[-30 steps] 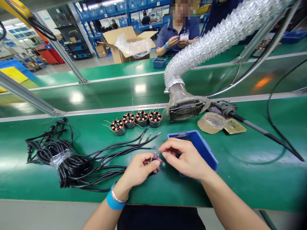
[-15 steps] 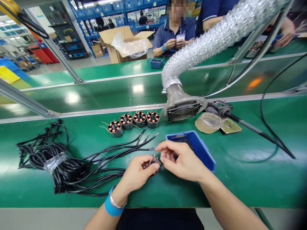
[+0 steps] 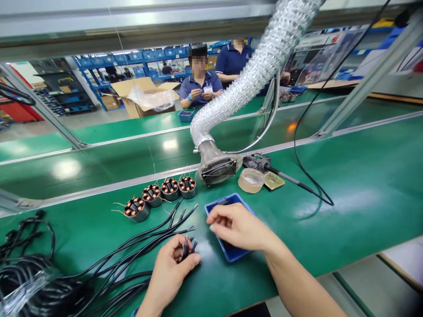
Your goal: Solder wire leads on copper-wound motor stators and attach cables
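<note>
My left hand (image 3: 169, 269) is closed around the ends of black cables, and stripped coloured wires (image 3: 187, 246) stick out between its thumb and fingers. To its right, my right hand (image 3: 236, 225) hovers over a blue plastic bin (image 3: 231, 255), fingers curled with thumb and fingertips together. Whatever it may hold is too small to make out. The hand covers most of the bin's contents. More black cables (image 3: 132, 246) lie beside my left hand, their bare wire ends pointing toward the bin.
Several copper-wound motor stators (image 3: 170, 189) stand in a row behind the cables. A fume extractor fan (image 3: 220, 172) hangs from a silver duct (image 3: 238, 88). Right of it are a tape roll (image 3: 251, 180) and a soldering iron (image 3: 291, 177). A co-worker (image 3: 201, 86) sits across the bench.
The view has turned right, so the bench things sit further left. My right hand has moved apart from my left hand, over the bin. My left hand still grips the cable ends.
</note>
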A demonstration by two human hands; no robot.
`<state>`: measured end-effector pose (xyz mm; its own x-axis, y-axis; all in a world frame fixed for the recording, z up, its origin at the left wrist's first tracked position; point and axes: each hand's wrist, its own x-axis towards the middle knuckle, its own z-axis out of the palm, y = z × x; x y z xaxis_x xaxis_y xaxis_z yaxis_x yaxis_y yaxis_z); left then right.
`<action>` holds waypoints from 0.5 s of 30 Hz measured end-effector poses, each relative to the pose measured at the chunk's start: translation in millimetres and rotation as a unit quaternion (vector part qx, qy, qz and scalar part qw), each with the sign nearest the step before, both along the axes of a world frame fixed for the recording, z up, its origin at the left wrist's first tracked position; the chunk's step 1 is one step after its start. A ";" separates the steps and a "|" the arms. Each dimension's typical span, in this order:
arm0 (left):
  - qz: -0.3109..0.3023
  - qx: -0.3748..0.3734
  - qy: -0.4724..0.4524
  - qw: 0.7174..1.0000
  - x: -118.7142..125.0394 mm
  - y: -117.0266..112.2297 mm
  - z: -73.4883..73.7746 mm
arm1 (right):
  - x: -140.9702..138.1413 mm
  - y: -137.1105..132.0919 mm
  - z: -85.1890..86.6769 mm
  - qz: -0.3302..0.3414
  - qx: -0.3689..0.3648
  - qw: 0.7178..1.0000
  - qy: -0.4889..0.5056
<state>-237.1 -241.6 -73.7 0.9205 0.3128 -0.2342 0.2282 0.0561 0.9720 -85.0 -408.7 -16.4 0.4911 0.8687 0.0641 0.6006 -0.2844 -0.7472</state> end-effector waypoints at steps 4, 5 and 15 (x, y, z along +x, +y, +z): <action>0.025 0.000 -0.004 1.000 1.0 -0.1 5.4 | 15.6 -5.7 -3.5 -0.043 -0.180 0.971 -0.152; 0.032 -0.002 -0.002 0.999 1.3 0.3 6.0 | 15.6 -3.2 -7.2 -0.042 -0.199 0.966 -0.162; 0.041 -0.057 0.001 0.997 -3.0 4.6 5.1 | 17.4 -3.1 -12.2 -0.024 -0.203 0.965 -0.163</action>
<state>-240.0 -237.0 -68.6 0.8923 0.3586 -0.2742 0.2197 0.1858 0.9577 -67.6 -411.8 -28.6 0.5421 0.8317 -0.1200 0.7639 -0.5472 -0.3421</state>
